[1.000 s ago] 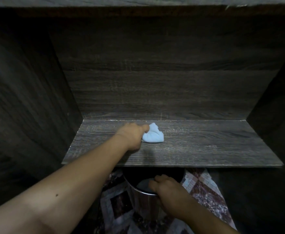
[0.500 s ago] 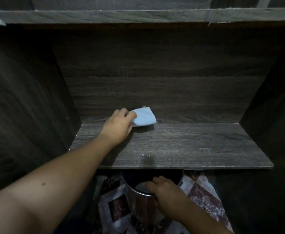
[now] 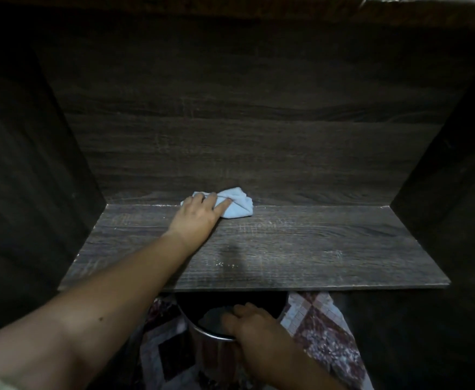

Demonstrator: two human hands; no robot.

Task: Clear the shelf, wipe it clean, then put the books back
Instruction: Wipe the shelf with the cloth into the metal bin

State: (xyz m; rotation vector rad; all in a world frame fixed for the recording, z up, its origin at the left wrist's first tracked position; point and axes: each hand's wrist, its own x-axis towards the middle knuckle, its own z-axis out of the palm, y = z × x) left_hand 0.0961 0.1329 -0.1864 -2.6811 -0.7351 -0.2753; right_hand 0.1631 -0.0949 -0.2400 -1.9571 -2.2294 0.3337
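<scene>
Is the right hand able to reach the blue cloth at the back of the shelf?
Probably yes. The right hand grips a metal pot below the shelf; once it lets go, nothing stands between it and the cloth, which the left hand presses.

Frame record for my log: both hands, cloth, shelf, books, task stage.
left hand: presses cloth onto shelf by the back wall, left of centre
right hand: holds rim of metal container below the shelf's front edge
cloth: pale blue, bunched
shelf: dark wood, pale specks near front
books: none in view
stage: wiping; books not yet returned
</scene>
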